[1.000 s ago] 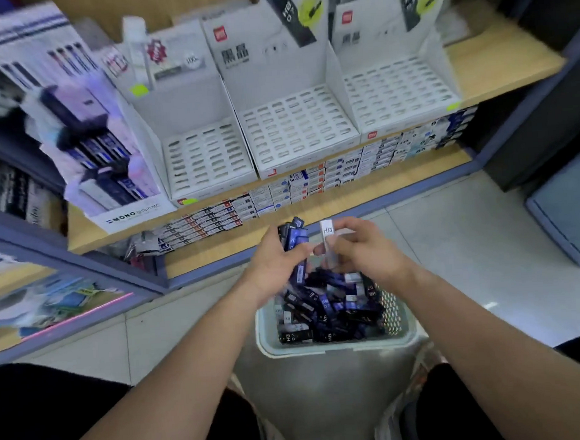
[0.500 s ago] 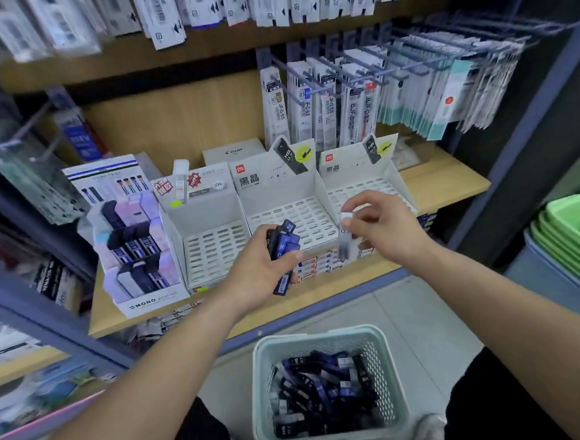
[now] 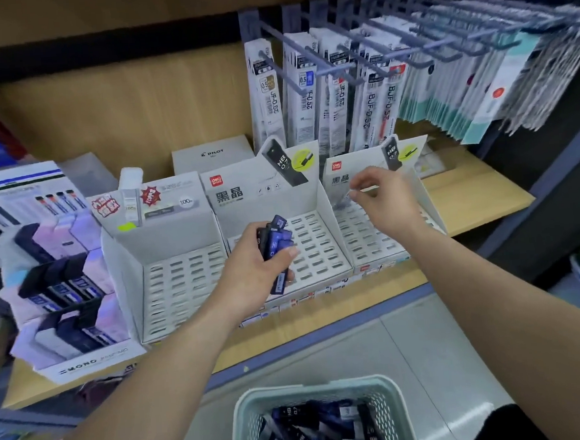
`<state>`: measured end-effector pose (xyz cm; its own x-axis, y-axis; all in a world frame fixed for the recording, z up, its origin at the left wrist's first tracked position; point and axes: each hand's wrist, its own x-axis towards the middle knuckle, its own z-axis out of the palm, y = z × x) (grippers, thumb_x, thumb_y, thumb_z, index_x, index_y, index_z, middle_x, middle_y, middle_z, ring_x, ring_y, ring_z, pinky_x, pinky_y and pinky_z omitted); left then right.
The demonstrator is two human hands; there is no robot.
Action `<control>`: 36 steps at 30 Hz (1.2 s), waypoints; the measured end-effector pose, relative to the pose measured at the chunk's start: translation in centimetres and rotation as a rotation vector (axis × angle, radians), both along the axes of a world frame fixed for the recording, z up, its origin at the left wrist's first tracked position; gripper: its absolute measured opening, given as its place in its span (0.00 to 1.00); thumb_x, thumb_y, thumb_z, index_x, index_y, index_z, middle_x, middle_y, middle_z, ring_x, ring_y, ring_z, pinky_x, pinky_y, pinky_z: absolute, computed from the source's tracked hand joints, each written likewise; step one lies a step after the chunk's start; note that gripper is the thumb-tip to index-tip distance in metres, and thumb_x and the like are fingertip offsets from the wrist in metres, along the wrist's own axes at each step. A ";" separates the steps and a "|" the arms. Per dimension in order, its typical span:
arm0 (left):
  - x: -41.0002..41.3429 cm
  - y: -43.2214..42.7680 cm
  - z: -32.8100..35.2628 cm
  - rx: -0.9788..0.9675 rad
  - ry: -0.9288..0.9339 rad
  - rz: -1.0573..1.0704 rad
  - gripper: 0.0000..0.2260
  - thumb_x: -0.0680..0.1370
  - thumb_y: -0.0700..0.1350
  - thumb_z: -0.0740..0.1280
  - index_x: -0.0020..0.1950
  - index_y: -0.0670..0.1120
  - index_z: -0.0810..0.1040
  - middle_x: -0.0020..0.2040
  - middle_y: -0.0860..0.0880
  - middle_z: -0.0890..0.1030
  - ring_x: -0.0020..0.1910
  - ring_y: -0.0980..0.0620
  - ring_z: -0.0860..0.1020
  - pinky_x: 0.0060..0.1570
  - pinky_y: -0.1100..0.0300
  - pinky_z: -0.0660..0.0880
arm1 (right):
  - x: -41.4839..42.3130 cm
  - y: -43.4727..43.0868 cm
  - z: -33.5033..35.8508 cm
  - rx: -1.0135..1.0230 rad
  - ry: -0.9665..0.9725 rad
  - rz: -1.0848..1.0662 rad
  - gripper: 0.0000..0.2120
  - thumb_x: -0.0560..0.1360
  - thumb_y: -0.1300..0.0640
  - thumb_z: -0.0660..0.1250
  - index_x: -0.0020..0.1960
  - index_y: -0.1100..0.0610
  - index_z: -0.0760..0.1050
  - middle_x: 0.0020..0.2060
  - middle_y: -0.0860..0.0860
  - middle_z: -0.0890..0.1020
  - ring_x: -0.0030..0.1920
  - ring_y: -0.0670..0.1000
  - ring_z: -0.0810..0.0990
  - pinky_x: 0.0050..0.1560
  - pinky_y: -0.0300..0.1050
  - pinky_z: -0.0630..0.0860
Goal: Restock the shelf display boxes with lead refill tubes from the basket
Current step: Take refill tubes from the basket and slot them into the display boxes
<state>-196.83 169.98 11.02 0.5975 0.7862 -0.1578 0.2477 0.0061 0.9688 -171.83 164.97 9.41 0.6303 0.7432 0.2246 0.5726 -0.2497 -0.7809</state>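
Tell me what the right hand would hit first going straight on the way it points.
Probably the slotted floor of the right display box, close to its back wall; depth is unclear.

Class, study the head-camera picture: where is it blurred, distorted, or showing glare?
Head view: motion blur smears the right hand and the pale tube it pinches; the left hand and its dark lead refill tubes are sharper; the MONO display is soft; the wide lens bows the shelf edge; faint glare lies on the floor beside the basket.
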 end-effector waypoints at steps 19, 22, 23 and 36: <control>-0.2 0.4 -0.4 -0.116 -0.065 0.019 0.10 0.79 0.41 0.70 0.56 0.51 0.73 0.48 0.48 0.80 0.41 0.43 0.86 0.47 0.47 0.83 | -0.3 2.0 -1.2 -0.081 -0.212 0.087 0.08 0.79 0.61 0.68 0.55 0.54 0.83 0.47 0.48 0.85 0.40 0.46 0.79 0.43 0.30 0.70; -0.3 0.5 -0.2 -0.128 -0.076 0.022 0.10 0.79 0.41 0.70 0.56 0.50 0.73 0.48 0.48 0.81 0.41 0.44 0.86 0.47 0.48 0.84 | -0.3 2.3 -1.8 -0.063 -0.238 0.084 0.09 0.79 0.62 0.67 0.56 0.56 0.83 0.50 0.51 0.84 0.44 0.49 0.80 0.49 0.37 0.73; -0.3 0.5 -0.2 -0.129 -0.076 0.021 0.10 0.79 0.41 0.70 0.56 0.50 0.73 0.48 0.48 0.81 0.41 0.44 0.86 0.47 0.49 0.84 | -0.2 2.3 -2.0 -0.063 -0.262 0.083 0.09 0.79 0.62 0.67 0.56 0.56 0.83 0.51 0.52 0.84 0.45 0.51 0.81 0.50 0.40 0.75; 0.0 0.6 -0.4 -0.161 -0.079 0.027 0.11 0.79 0.41 0.70 0.59 0.47 0.72 0.49 0.45 0.81 0.39 0.45 0.86 0.44 0.48 0.84 | -4.5 -1.4 1.8 -0.040 0.011 0.162 0.07 0.78 0.56 0.69 0.54 0.49 0.81 0.44 0.45 0.82 0.41 0.47 0.82 0.44 0.42 0.79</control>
<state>-196.81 170.58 10.63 0.5919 0.7706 -0.2361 0.1683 0.1684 0.9713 -176.32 163.59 11.26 0.5042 0.8433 0.1862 0.5992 -0.1863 -0.7786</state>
